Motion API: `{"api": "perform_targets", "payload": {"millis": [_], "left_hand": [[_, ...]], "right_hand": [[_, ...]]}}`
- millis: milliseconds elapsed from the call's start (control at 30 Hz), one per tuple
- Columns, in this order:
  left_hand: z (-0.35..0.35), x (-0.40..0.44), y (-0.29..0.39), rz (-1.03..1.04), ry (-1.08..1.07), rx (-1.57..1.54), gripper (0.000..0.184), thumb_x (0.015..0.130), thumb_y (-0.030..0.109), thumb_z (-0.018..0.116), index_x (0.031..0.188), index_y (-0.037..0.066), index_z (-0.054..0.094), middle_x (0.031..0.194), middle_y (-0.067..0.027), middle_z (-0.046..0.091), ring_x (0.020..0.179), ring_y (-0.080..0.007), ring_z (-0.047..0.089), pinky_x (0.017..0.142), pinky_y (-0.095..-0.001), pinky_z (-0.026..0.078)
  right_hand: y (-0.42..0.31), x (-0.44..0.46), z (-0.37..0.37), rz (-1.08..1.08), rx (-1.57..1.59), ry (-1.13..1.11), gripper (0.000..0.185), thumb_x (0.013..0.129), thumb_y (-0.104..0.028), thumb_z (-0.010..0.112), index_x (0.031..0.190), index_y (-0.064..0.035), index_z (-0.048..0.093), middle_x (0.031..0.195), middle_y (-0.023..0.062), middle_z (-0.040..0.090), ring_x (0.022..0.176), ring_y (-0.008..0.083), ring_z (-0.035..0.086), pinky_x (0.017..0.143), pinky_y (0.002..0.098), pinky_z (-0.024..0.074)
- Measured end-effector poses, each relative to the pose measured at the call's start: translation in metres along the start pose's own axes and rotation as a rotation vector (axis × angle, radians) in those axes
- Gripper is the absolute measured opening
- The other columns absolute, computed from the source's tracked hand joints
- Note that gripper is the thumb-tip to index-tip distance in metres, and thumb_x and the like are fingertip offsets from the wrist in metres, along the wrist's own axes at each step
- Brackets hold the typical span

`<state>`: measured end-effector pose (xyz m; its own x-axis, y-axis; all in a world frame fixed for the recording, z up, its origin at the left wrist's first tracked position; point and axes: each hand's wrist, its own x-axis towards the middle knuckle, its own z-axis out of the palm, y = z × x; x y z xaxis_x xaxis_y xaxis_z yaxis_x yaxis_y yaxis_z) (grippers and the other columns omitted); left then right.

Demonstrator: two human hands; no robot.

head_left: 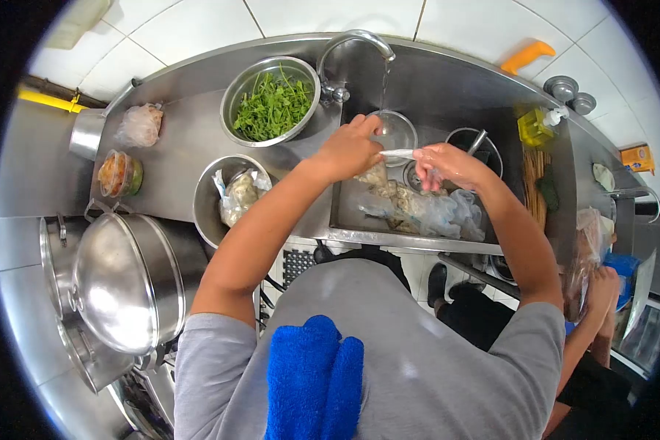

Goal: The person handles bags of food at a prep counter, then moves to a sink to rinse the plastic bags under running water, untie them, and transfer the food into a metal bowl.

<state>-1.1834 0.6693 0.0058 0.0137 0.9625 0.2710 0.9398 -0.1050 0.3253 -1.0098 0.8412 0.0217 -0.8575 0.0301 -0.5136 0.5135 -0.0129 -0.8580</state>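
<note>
Over the sink, my left hand and my right hand are both closed on a whitish plastic bag, its twisted part stretched taut between them. Pale, lumpy contents show below my left hand; whether they are inside this bag I cannot tell. Lower in the sink lie more clear plastic bags with pale, lumpy contents. Just behind my hands is a clear bowl, and a thin stream of water falls from the faucet towards it.
Left of the sink stand a metal bowl of green leaves and a smaller metal bowl holding a bagged item. Large steel pots are at the far left. A soap bottle stands right. Another person's hands hold a plastic bag at the right.
</note>
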Motion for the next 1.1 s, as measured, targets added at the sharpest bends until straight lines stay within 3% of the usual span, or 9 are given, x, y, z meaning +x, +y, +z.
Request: {"api": "perform_targets", "payload": {"millis": [233, 467, 567, 667, 767, 800, 833, 1033, 1100], "left_hand": [[0.023, 0.009, 0.001, -0.435, 0.426, -0.091, 0.016, 0.075, 0.018, 0.068, 0.087, 0.009, 0.071, 0.08, -0.0094, 0.048, 0.079, -0.0265, 0.051, 0.07, -0.0348, 0.044], [0.014, 0.032, 0.033, -0.649, 0.672, -0.716, 0.016, 0.083, 0.016, 0.061, 0.092, 0.007, 0.071, 0.083, -0.0091, 0.055, 0.078, -0.0196, 0.053, 0.07, -0.0284, 0.043], [-0.01, 0.034, 0.059, -0.53, 0.583, -1.013, 0.02, 0.086, 0.016, 0.059, 0.099, 0.004, 0.069, 0.085, -0.0051, 0.055, 0.082, -0.014, 0.052, 0.074, -0.0248, 0.042], [-0.035, 0.018, 0.076, -0.363, 0.49, -1.069, 0.019, 0.086, 0.013, 0.059, 0.099, 0.003, 0.067, 0.086, -0.0051, 0.058, 0.083, -0.0137, 0.055, 0.075, -0.0255, 0.044], [-0.044, -0.005, 0.088, -0.237, 0.406, -0.974, 0.01, 0.082, 0.009, 0.062, 0.089, 0.002, 0.064, 0.086, -0.0072, 0.061, 0.083, -0.0151, 0.057, 0.075, -0.028, 0.045], [-0.042, -0.014, 0.087, -0.148, 0.38, -0.899, 0.008, 0.08, 0.008, 0.065, 0.084, 0.003, 0.061, 0.086, -0.0079, 0.061, 0.084, -0.0174, 0.058, 0.076, -0.0294, 0.046], [-0.039, -0.021, 0.085, -0.059, 0.351, -0.824, 0.011, 0.077, 0.007, 0.067, 0.079, 0.003, 0.057, 0.085, -0.0086, 0.061, 0.085, -0.0198, 0.058, 0.076, -0.0307, 0.046], [-0.014, -0.051, 0.058, 0.0, 0.61, -0.49, 0.02, 0.07, 0.001, 0.066, 0.076, 0.003, 0.047, 0.093, -0.0127, 0.049, 0.082, -0.0289, 0.054, 0.074, -0.038, 0.045], [-0.004, -0.065, 0.05, -0.25, 0.504, -0.361, 0.017, 0.073, 0.001, 0.065, 0.078, 0.001, 0.049, 0.093, -0.0123, 0.05, 0.076, -0.0273, 0.054, 0.067, -0.0356, 0.045]], "right_hand": [[0.025, 0.006, 0.044, -0.126, 0.968, -0.096, 0.023, 0.091, -0.031, 0.046, 0.076, -0.0138, 0.043, 0.057, -0.0047, 0.037, 0.042, 0.0081, 0.029, 0.043, 0.0235, 0.0268], [0.041, 0.034, 0.112, -0.35, 1.384, -0.249, 0.012, 0.092, -0.026, 0.049, 0.092, -0.014, 0.05, 0.068, -0.0034, 0.045, 0.052, 0.0055, 0.038, 0.054, 0.0225, 0.033], [0.06, 0.054, 0.103, -0.45, 1.296, -0.326, 0.021, 0.093, -0.033, 0.049, 0.085, -0.0128, 0.052, 0.066, -0.0052, 0.045, 0.052, 0.0037, 0.038, 0.052, 0.0212, 0.0325], [0.055, 0.063, 0.066, -0.531, 1.137, -0.817, 0.027, 0.086, -0.034, 0.059, 0.098, -0.0107, 0.056, 0.067, -0.0022, 0.052, 0.057, 0.0084, 0.048, 0.061, 0.0253, 0.0394], [-0.005, 0.024, 0.036, -0.346, 0.12, -0.195, 0.027, 0.08, -0.025, 0.066, 0.096, -0.0032, 0.065, 0.083, 0.0003, 0.065, 0.079, 0.0092, 0.058, 0.071, 0.0262, 0.0464], [-0.014, 0.034, 0.022, -0.309, 0.008, -0.392, 0.02, 0.083, -0.021, 0.063, 0.088, -0.0017, 0.066, 0.086, -0.0003, 0.065, 0.079, 0.007, 0.055, 0.072, 0.0246, 0.0454], [-0.033, 0.03, 0.023, -0.288, -0.276, -0.294, 0.019, 0.085, -0.019, 0.06, 0.091, -0.001, 0.065, 0.085, -0.0006, 0.063, 0.078, 0.0076, 0.055, 0.07, 0.0251, 0.0455], [-0.064, 0.038, 0.026, -0.368, -0.425, -0.336, 0.021, 0.085, -0.019, 0.058, 0.091, -0.0002, 0.065, 0.082, 0.0023, 0.062, 0.075, 0.0094, 0.057, 0.067, 0.0259, 0.0454], [-0.056, 0.048, 0.039, -0.422, -0.63, -0.161, 0.025, 0.085, -0.024, 0.059, 0.087, -0.0005, 0.065, 0.079, 0.0039, 0.062, 0.069, 0.0113, 0.057, 0.064, 0.026, 0.0454]]}}
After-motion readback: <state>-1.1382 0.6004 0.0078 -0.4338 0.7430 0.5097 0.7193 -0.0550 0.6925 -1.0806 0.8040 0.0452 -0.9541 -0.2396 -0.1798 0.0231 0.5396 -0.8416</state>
